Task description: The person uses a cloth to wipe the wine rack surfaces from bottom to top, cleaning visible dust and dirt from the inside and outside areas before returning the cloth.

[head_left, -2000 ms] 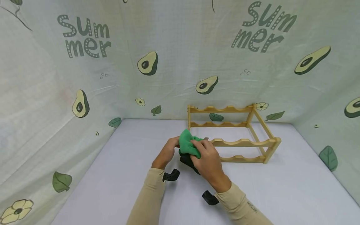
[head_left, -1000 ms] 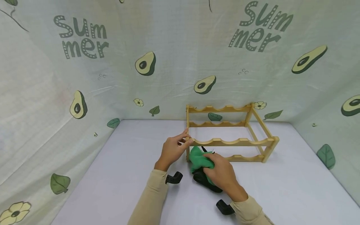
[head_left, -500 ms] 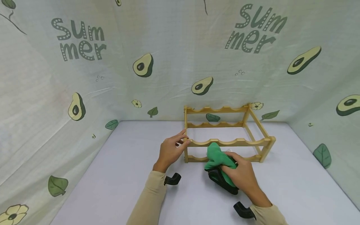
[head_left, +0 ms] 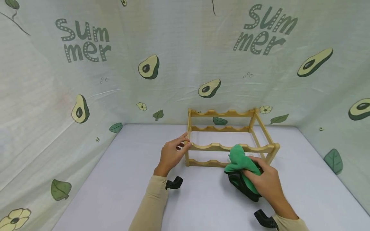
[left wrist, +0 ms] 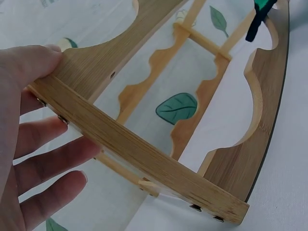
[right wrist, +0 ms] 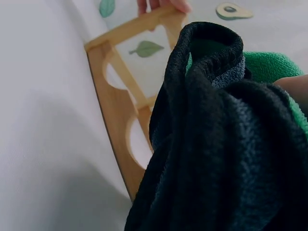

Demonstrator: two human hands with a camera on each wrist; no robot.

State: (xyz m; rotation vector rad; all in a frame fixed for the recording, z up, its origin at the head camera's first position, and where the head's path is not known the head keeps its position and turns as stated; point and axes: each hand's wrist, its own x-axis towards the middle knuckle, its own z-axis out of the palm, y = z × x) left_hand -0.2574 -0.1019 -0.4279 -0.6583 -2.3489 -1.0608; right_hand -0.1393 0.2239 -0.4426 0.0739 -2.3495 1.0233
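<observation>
A light wooden wine rack (head_left: pixel 211 147) with scalloped rails stands toward the back of the table. My left hand (head_left: pixel 171 156) holds its front left corner. In the left wrist view the thumb (left wrist: pixel 36 62) lies on the front rail's end, with the fingers behind the upright post (left wrist: pixel 139 149). My right hand (head_left: pixel 270 183) grips a bunched cloth (head_left: pixel 240 158), green on one face and black on the other, at the right part of the front rail. In the right wrist view the cloth's dark folds (right wrist: pixel 216 144) hide most of that hand and where cloth meets wood.
The white tabletop (head_left: pixel 115 192) extends around the rack. A pale curtain (head_left: pixel 173 38) printed with avocados and leaves hangs behind and at both sides. Black wrist mounts (head_left: pixel 174 183) stick out from both sleeves.
My left hand has left the cloth for the rack's front left corner. My right hand has carried the cloth rightward along the front rail. The rack has shifted slightly left.
</observation>
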